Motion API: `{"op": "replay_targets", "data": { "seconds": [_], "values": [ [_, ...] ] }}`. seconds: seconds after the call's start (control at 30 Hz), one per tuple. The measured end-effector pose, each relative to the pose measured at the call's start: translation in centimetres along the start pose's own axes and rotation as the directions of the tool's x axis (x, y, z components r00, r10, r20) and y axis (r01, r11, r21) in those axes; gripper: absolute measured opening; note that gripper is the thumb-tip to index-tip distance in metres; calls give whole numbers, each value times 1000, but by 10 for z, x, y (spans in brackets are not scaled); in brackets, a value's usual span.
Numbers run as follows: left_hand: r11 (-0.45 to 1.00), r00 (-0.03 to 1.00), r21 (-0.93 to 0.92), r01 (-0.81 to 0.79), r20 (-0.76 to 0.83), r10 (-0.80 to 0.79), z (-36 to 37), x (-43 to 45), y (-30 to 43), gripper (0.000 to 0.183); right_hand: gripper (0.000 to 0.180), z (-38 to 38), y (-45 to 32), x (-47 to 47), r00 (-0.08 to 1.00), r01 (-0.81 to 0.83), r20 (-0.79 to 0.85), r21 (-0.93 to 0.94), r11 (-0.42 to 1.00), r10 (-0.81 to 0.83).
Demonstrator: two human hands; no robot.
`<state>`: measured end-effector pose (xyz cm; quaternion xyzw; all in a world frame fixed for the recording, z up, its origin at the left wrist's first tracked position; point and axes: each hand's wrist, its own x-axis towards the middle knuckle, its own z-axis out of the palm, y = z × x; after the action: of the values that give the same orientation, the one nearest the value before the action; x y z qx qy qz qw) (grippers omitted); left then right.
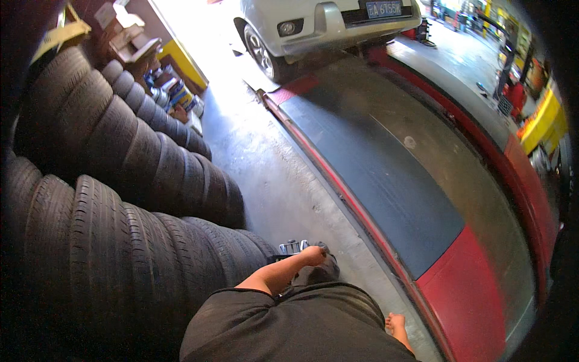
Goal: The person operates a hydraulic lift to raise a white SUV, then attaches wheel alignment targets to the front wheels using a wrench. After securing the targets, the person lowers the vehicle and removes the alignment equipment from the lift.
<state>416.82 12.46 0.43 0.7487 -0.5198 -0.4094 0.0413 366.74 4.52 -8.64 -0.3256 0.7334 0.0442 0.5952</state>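
My left hand (315,256) is in front of my body with its fingers curled, above my dark trouser leg (314,274). Right beside it, partly behind my forearm, is a small silvery metal device (293,246) with a dark part. Whether the hand grips this device cannot be told. My right hand (396,322) hangs low at my right side, fingers curled in, and no object shows in it. It is nearest to the red edge rail (398,270) of a vehicle lift's runway.
Rows of stacked used tyres (104,235) line the left. A grey concrete floor strip (289,181) runs between them and the lift runway (375,181). A silver car (312,27) stands ahead. Boxes (129,34) and containers (178,92) are at the back left, a yellow cabinet (545,118) at right.
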Motion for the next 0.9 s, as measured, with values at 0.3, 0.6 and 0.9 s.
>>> {"op": "replay_targets", "data": {
  "seconds": [0.3,0.6,0.9],
  "values": [
    [845,918,-410,343,-46,-395,-40,4,-146,35,17,81,-277,-19,969,218,-3,-465,858,-247],
    [528,712,-748,402,-108,-694,-76,-40,-250,32,21,315,-517,-34,796,590,334,-611,527,-505],
    [383,592,-847,369,-103,-800,-62,-25,-366,39,36,557,-614,1,673,651,627,-754,-89,-393]
  ]
}}
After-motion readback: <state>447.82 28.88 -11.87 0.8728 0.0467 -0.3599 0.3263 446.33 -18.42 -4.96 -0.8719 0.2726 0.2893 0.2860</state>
